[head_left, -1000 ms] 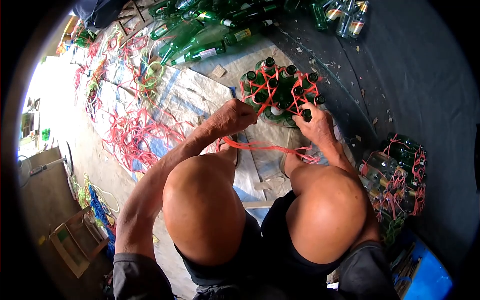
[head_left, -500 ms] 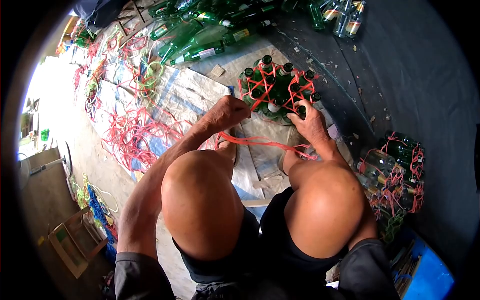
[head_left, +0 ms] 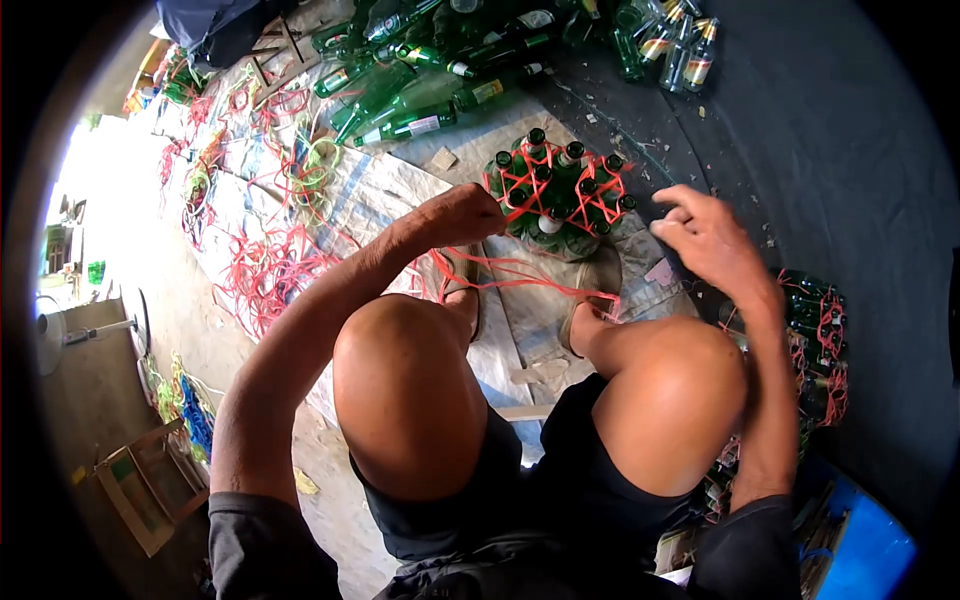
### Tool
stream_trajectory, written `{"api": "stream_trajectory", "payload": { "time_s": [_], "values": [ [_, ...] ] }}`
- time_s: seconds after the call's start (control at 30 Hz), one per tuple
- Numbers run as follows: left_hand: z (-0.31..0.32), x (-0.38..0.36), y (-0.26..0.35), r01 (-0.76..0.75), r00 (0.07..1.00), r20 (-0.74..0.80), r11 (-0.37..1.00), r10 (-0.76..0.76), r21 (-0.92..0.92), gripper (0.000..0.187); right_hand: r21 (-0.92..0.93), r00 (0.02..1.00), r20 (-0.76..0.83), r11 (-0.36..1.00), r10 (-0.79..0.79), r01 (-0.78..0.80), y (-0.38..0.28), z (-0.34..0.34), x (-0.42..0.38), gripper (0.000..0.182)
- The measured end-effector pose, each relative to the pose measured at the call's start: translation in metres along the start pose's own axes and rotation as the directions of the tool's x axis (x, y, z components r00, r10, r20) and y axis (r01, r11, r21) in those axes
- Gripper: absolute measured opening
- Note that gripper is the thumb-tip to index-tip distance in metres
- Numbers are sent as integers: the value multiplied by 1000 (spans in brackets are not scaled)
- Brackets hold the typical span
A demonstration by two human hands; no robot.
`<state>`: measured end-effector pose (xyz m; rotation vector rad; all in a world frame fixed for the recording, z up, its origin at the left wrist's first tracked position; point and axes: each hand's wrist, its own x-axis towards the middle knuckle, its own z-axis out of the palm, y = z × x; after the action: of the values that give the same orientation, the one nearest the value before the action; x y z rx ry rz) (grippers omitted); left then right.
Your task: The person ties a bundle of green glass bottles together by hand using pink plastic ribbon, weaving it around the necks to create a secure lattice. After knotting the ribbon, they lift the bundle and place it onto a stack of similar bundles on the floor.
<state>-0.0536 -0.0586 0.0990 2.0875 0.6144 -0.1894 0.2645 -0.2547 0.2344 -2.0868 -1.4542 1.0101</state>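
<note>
Green glass bottles stand upright in a bundle (head_left: 560, 195), with red plastic string woven around and between their necks. At the bundle's left edge is my left hand (head_left: 468, 214), its fingers closed; what they hold is hidden. My right hand (head_left: 702, 232) is raised to the right of the bundle, apart from it, with thumb and forefinger spread and the other fingers curled. Nothing shows between its fingers. Loose red string (head_left: 525, 277) runs across the floor between my feet.
Green bottles (head_left: 420, 95) lie piled at the top, beside clear labelled bottles (head_left: 690, 55). Red string is heaped (head_left: 265, 275) on the left of the sheet. A second tied bottle bundle (head_left: 815, 320) is at right, near a blue container (head_left: 865, 540). A wooden frame (head_left: 150, 490) lies lower left.
My right hand has let go of the bundle's right side and moved right, away from it. My left hand stays close to the bundle's left edge. The view has shifted slightly.
</note>
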Motion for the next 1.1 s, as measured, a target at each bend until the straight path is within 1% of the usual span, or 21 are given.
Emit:
{"api": "stream_trajectory", "payload": {
  "time_s": [0.07, 0.13, 0.23, 0.33, 0.4, 0.43, 0.47, 0.5, 0.57, 0.6, 0.67, 0.7, 0.73, 0.8, 0.83, 0.87, 0.93, 0.97, 1.0, 1.07, 1.1],
  "values": [
    [-9, 4, 6, -59, 998, 16, 994, 58, 87, 25, -31, 982, -120, 990, -143, 140, -24, -24, -21, 30],
    [-16, 9, 12, -119, 993, 41, 979, 113, 169, 24, -195, 945, -216, 959, -246, 205, -55, -43, -44, 24],
    [-29, 11, 38, -102, 992, 107, 949, 73, 300, 22, -260, 897, -256, 920, -359, 294, -86, -52, -68, 21],
    [-38, 10, 55, -82, 992, 124, 921, 37, 380, 22, -264, 886, -235, 904, -399, 337, -105, -47, -87, 20],
    [-38, 12, 56, -86, 992, 115, 916, 44, 392, 22, -224, 867, -247, 896, -432, 383, -103, -33, -92, 20],
    [-36, 13, 61, -46, 992, 125, 919, -3, 391, 21, -204, 858, -251, 891, -448, 406, -103, -24, -94, 20],
    [-32, 12, 65, -5, 994, 100, 905, -42, 425, 21, -192, 900, -228, 924, -371, 332, -108, -13, -100, 20],
    [-27, 9, 78, 37, 994, 74, 888, -80, 459, 21, -189, 871, -230, 898, -434, 397, -103, 3, -100, 16],
    [-20, 9, 89, 109, 986, 49, 849, -156, 516, 23, -44, 872, -267, 910, -409, 413, -98, 38, -102, 14],
    [-17, 5, 91, 106, 991, 8, 828, -132, 550, 21, 100, 903, -291, 928, -317, 358, -98, 54, -102, 15],
    [-5, -10, 98, 106, 994, -72, 783, -78, 613, 20, 196, 866, -411, 900, -284, 388, -82, 90, -91, 20],
    [-7, -18, 113, 155, 987, -69, 798, -142, 583, 20, 268, 894, -392, 903, -216, 336, -71, 105, -83, 22],
    [-4, -20, 110, 133, 991, -71, 789, -113, 600, 19, 337, 918, -366, 897, -154, 285, -65, 118, -72, 25],
    [10, -24, 114, 255, 961, -227, 828, -159, 500, 19, 499, 954, -297, 846, -35, 186, -57, 138, -50, 35],
    [20, -19, 100, 234, 967, -212, 834, -143, 500, 19, 538, 966, -256, 826, -28, 166, -53, 145, -37, 36],
    [27, -25, 107, 294, 942, -280, 855, -183, 427, 19, 573, 976, -217, 807, -23, 146, -51, 148, -25, 38],
    [40, -36, 116, 363, 886, -391, 895, -247, 258, 19, 694, 994, -30, 718, 105, -55, -58, 148, -10, 36],
    [54, -36, 101, 341, 840, -503, 920, -205, 195, 19, 726, 979, -24, 676, 203, -122, -58, 161, 2, 35],
    [61, -41, 99, 274, 825, -542, 952, -160, 136, 20, 785, 981, 68, 597, 182, -165, -47, 172, 18, 34],
    [77, -53, 92, 219, 815, -573, 961, -87, 166, 21, 857, 957, 260, 426, 127, -289, -22, 192, 35, 32],
    [90, -59, 98, 276, 759, -633, 956, -154, 97, 22, 881, 956, 218, 382, 197, -279, -35, 189, 28, 32]
  ]
}}
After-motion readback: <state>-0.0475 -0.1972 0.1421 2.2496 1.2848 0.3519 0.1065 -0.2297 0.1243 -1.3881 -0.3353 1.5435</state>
